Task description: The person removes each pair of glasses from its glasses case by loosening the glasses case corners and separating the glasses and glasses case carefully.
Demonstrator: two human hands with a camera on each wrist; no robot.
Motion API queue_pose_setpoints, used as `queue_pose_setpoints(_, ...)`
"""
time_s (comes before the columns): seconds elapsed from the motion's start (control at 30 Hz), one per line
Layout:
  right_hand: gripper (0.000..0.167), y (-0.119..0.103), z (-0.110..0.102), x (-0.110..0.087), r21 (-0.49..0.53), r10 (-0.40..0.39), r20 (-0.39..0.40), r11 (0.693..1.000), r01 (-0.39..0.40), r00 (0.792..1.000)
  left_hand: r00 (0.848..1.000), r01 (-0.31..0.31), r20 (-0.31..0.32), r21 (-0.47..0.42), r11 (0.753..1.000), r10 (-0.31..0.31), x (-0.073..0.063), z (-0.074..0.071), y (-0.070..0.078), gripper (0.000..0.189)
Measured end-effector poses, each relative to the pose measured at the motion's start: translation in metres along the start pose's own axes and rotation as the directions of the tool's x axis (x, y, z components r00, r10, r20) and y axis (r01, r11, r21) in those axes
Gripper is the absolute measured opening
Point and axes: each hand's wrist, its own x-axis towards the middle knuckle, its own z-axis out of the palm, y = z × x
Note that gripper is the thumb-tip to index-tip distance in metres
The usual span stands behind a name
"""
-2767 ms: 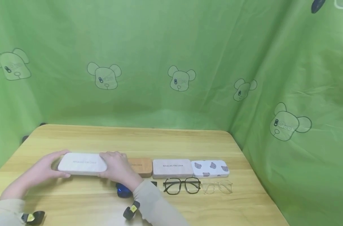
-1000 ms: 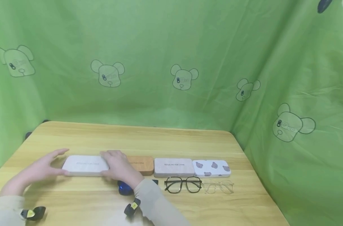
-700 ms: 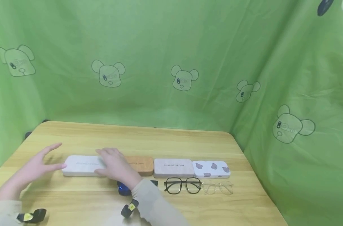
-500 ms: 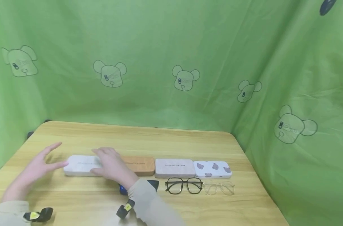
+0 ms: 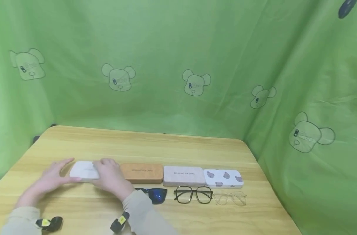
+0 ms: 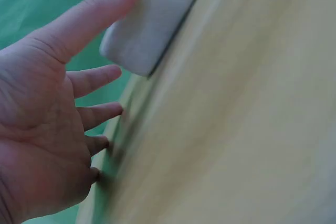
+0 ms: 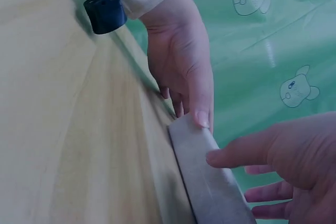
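Note:
A pale glasses case [image 5: 82,169] lies at the left of a row of cases, its right part hidden behind my right hand [image 5: 109,174]. That hand spans the case, and in the right wrist view its thumb [image 7: 226,157] presses on the front side. My left hand [image 5: 51,179] is at the case's left end. In the left wrist view its thumb [image 6: 107,6] touches the case while the other fingers [image 6: 100,113] stay spread, off it. Just right of my right hand sits an orange-brown case [image 5: 141,173].
Further right come a pale pinkish case [image 5: 184,178] and a white case with bear prints [image 5: 224,178]. In front lie blue-lensed sunglasses [image 5: 158,195], black-framed glasses [image 5: 194,190] and clear-framed glasses [image 5: 229,193]. Green curtains [image 5: 158,104] enclose the wooden table [image 5: 152,137].
Both hands first held the pale case at its ends, and it came down onto the table. My left hand let go and opened, then came back to touch it. My right hand slid leftward along it.

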Motion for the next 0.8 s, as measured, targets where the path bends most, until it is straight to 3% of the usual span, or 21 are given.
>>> queue_pose_setpoints(0.17, 0.056, 0.002, 0.006, -0.001, -0.032, -0.002, -0.032, 0.999, 0.001, 0.999, 1.0, 0.006, -0.007, 0.105, 0.994, -0.005, 0.003, 0.007, 0.0, 0.098)
queue_pose_setpoints(0.8, 0.059, 0.005, 0.01, 0.0, -0.088, -0.008, -0.043, 0.996, 0.005, 0.999, 0.998, 0.057, -0.023, 0.082, 0.995, -0.055, 0.002, 0.016, 0.001, 0.1)
